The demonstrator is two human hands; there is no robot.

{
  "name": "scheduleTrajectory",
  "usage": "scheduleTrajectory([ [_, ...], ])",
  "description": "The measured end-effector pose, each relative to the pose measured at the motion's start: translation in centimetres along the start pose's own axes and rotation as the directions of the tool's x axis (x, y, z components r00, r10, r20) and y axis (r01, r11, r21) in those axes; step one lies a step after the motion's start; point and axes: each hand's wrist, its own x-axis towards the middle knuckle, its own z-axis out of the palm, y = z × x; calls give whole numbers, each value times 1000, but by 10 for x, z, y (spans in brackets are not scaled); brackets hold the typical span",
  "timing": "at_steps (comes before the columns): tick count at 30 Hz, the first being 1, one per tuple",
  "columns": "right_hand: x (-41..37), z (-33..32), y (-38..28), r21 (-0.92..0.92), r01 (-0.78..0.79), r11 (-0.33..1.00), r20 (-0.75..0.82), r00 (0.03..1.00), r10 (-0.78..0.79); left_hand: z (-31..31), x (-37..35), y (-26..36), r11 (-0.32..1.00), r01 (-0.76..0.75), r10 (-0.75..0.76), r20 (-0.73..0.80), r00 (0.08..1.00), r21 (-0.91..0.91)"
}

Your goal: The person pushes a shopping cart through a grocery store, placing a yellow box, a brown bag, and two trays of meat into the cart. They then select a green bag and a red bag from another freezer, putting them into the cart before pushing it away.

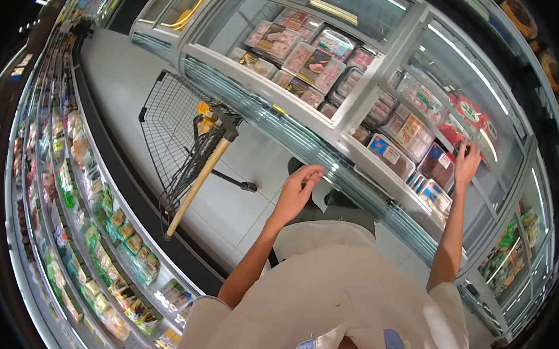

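My right hand [467,165] is over the chest freezer, its fingers bent around the frame edge of a sliding glass lid [491,133]. Beside it, under the opening, lie a dark red meat pack [437,165] and a tray with a blue label [390,155]. Red round packages [471,111] show through the glass just beyond the fingers. My left hand [297,194] hovers in front of the freezer's front rail [330,165], fingers curled together, with nothing visible in them.
A black wire shopping cart [174,126] with a yellow handle stands on the tiled floor to the left, a yellow item at its top. Past it runs a long refrigerated shelf [114,248] of packaged food. More meat trays [314,63] fill the freezer's left section.
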Motion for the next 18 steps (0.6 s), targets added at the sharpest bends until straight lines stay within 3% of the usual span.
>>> scheduleTrajectory([
  [2, -31, -8, -2, -20, 15, 1000, 41, 999, -14, -29, -39, -9, 998, 35, -43, -139, 989, -56],
  [6, -103, -13, -12, -123, 56, 991, -66, 996, -65, -79, -95, -24, 994, 15, -55, -362, 930, -112],
  [8, -132, -24, -25, -182, -37, 983, 53, 997, 48, -104, -108, -31, 990, -42, -24, -446, 895, -138],
  [11, -173, -31, -46, -272, -132, 953, 25, 989, 144, -151, -123, -23, 983, -91, 5, -473, 881, -159],
  [14, -182, -34, -49, -166, -163, 973, 69, 982, 176, -203, -135, -20, 978, -198, 134, -525, 841, -69],
  [17, -192, -23, -95, -243, -26, 970, -9, 1000, 24, -260, -155, -26, 982, -177, 184, -600, 778, 72],
  [18, -198, -15, -127, -194, 42, 980, -8, 999, -44, -277, -165, -32, 980, -156, 201, -607, 769, 127],
])
